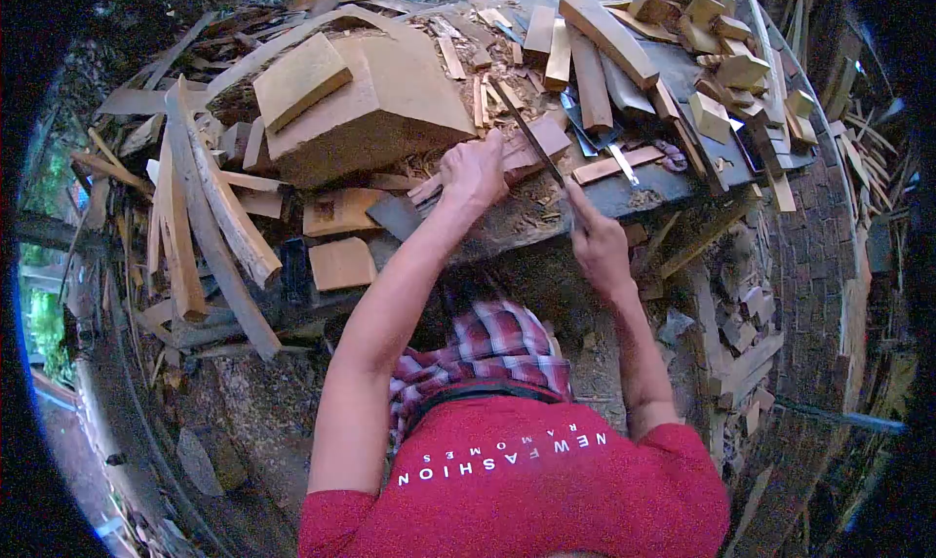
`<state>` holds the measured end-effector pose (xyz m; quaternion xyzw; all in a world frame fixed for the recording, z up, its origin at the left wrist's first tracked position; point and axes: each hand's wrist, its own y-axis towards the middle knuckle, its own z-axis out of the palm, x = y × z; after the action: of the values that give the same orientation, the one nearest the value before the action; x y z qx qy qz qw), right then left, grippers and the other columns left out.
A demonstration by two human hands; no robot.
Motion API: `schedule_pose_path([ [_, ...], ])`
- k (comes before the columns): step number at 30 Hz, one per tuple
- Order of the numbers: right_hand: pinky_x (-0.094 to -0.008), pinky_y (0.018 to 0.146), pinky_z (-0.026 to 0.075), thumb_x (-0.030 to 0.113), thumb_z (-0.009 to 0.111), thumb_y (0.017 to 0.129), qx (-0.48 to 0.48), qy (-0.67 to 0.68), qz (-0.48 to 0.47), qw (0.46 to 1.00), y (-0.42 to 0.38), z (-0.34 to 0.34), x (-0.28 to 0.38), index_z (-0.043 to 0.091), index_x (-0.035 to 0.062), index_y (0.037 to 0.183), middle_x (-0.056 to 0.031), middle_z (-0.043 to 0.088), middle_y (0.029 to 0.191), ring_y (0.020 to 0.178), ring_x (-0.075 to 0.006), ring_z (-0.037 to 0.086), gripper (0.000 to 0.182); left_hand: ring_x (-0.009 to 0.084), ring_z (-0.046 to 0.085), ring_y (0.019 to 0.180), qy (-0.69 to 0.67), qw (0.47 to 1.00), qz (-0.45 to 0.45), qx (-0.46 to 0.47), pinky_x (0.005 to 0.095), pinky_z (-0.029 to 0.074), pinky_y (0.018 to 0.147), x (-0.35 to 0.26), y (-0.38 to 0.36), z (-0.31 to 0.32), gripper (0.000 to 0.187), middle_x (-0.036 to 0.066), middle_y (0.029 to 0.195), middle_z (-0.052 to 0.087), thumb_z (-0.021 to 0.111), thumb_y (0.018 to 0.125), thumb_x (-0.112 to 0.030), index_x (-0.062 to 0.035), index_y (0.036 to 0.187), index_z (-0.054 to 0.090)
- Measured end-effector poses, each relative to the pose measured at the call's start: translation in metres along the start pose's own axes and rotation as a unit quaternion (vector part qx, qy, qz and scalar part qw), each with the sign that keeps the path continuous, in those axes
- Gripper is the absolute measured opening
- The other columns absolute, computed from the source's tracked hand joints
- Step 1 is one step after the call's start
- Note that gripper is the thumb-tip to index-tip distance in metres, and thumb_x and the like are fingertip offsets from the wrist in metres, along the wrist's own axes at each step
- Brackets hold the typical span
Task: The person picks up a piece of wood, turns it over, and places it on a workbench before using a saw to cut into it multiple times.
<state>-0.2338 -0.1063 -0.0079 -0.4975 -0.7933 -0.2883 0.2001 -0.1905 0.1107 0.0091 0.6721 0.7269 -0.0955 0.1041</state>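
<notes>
the left hand (475,171) is laid palm down on a thin wood strip (526,147), fingers closed over it, pressing it against the table (624,192). the strip lies flat near the front edge of the table, just right of a large wood block (390,105). the right hand (598,246) is wrapped shut around the handle of a long blade (526,129). the blade is tilted, running from the right hand up and to the left, and it crosses over the strip close to the left hand. whether the blade edge touches the strip cannot be told.

a flat board (300,78) rests tilted on top of the block. small square offcuts (341,263) lie at the left front of the table. stacked planks (604,41) and short blocks (741,71) are piled at the far right of the table. long slats (210,217) lean at the left side. wood chips are scattered under and around the strip. a red shirt (526,490) and a checked cloth (497,339) are seen at the lower edge of the view.
</notes>
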Motion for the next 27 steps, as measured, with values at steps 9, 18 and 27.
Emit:
schedule_pose_path([
  [9, -0.0477, 0.057, 0.045, 0.007, 0.055, 0.083, 0.017, -0.015, 0.044, 0.999, -0.036, -0.02, -0.005, 0.047, 0.0298, 0.136, -0.024, 0.059, 0.072, 0.064, -0.0392, 0.061, 0.058, 0.0379, 0.067, 0.084, -0.007, 1.0, -0.01, 0.015, 0.0472, 0.054, 0.069, 0.0, 0.0, -0.006, 0.036, 0.02, 0.084, 0.067, 0.073, 0.069, -0.013, -0.0062, 0.098, 0.053],
  [18, -0.0513, 0.062, 0.046, 0.005, 0.052, 0.082, -0.017, 0.011, -0.029, 0.999, 0.01, 0.002, -0.005, 0.045, 0.0267, 0.137, -0.0243, 0.062, 0.079, 0.069, -0.043, 0.061, 0.06, 0.0386, 0.068, 0.082, -0.007, 1.0, -0.009, -0.008, 0.0489, 0.054, 0.067, 0.003, 0.002, 0.004, 0.031, 0.022, 0.082, 0.067, 0.071, 0.073, -0.014, -0.0053, 0.097, 0.053],
  [27, -0.0503, 0.059, 0.046, 0.006, 0.052, 0.082, -0.005, 0.009, 0.013, 1.0, -0.043, -0.02, -0.004, 0.043, 0.028, 0.139, -0.025, 0.061, 0.074, 0.066, -0.0405, 0.062, 0.062, 0.0386, 0.068, 0.079, -0.009, 1.0, -0.001, -0.015, 0.0488, 0.054, 0.066, 0.004, 0.002, 0.007, 0.032, 0.021, 0.081, 0.067, 0.072, 0.071, -0.013, -0.0059, 0.096, 0.052],
])
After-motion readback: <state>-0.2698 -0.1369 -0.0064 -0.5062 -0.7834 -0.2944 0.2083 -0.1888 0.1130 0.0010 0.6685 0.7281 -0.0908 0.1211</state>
